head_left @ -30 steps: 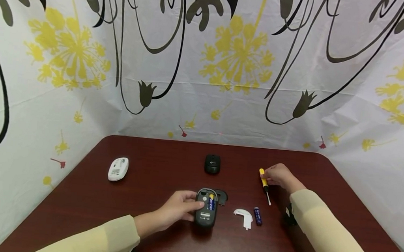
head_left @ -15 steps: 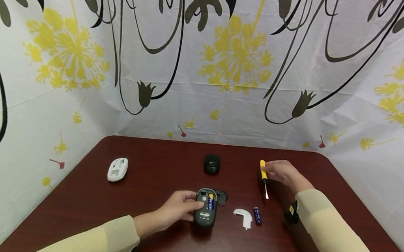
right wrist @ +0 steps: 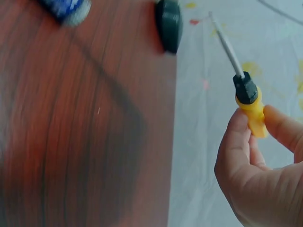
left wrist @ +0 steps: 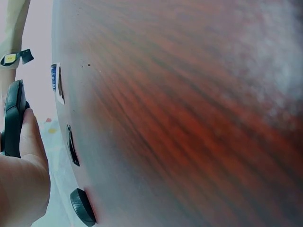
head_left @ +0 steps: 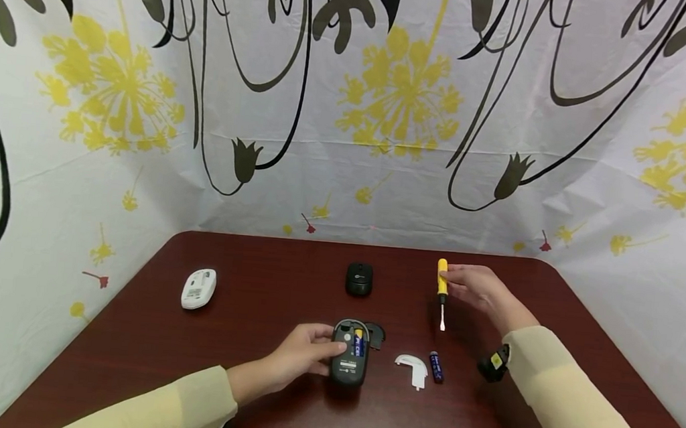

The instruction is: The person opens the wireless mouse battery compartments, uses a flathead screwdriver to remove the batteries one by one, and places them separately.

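Observation:
My left hand [head_left: 298, 357] grips a dark computer mouse [head_left: 347, 372], its underside turned up, the thumb across its left side. The mouse's battery bay lies uncovered, with one blue-and-yellow battery [head_left: 359, 343] in it. At the right, my right hand [head_left: 476, 288] pinches the yellow handle of a screwdriver [head_left: 442, 285] between thumb and fingers. The screwdriver's metal shaft points down toward me in the head view; in the right wrist view the screwdriver [right wrist: 245, 90] appears above the table's edge. Beyond the held mouse lies a black battery cover [head_left: 376, 335], partly hidden by it.
A white L-shaped cover [head_left: 413, 369] and a loose blue battery [head_left: 436, 367] lie right of the held mouse. A black mouse [head_left: 359, 279] sits farther back, and a white mouse [head_left: 199, 289] lies upside down at the left. A patterned cloth [head_left: 320, 192] hangs behind the table [head_left: 272, 269].
My right hand has lifted the screwdriver up and away from me, and its shaft has swung from slanting right to nearly straight down. The left hand and its mouse have stayed put.

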{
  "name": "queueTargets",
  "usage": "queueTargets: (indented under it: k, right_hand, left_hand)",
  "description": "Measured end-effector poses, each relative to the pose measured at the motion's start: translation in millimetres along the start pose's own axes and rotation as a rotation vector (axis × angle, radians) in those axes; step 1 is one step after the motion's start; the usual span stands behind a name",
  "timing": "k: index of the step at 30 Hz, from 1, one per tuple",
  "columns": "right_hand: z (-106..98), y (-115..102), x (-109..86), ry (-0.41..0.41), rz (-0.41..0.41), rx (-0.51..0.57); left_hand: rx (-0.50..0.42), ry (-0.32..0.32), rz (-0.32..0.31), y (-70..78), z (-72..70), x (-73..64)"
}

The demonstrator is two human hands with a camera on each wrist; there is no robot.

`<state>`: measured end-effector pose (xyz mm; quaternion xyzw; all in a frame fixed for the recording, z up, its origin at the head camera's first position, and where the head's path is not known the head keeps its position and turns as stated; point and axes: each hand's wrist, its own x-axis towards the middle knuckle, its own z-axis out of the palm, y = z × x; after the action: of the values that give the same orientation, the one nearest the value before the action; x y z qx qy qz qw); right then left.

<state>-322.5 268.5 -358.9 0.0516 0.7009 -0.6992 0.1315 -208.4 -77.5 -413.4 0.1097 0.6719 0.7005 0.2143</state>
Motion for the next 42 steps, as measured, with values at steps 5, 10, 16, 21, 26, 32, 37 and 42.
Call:
queueTargets:
  k: [5,10,16,21,26,32,37,42]
  right_hand:
    - [16.4,-4.8,-10.4,-0.029,-0.029,0.092]
    - [31.0,-8.9,-19.6,-0.039,-0.044,0.107]
    - [44.7,-12.3,-29.7,-0.041,-0.068,0.058]
    - [55.9,-15.1,-37.6,-0.069,-0.099,0.029]
    - [68.1,-16.7,-44.9,-0.103,-0.140,0.021]
    - [79.1,-17.0,-53.1,-0.102,-0.153,0.052]
    - [86.2,-19.1,-60.1,-0.092,-0.197,0.061]
    - [95.2,-17.9,-66.0,-0.083,-0.324,0.014]
  left_hand:
    - [0.001,0.002,-0.004,0.2,0.5,-0.3]
    - [0.007,0.009,-0.009,0.5,0.7,-0.2]
    - [0.004,0.013,-0.015,-0.4,1.1,-0.2]
    - [0.004,0.008,-0.010,-0.6,0.4,0.1]
    - [0.009,0.006,-0.008,-0.1,-0.2,0.4]
    - [0.019,0.015,-0.019,-0.8,0.2,-0.1]
    - [0.014,0.010,-0.010,-0.3,0.1,-0.1]
    - [0.014,0.007,-0.016,0.3,0.2,1.0]
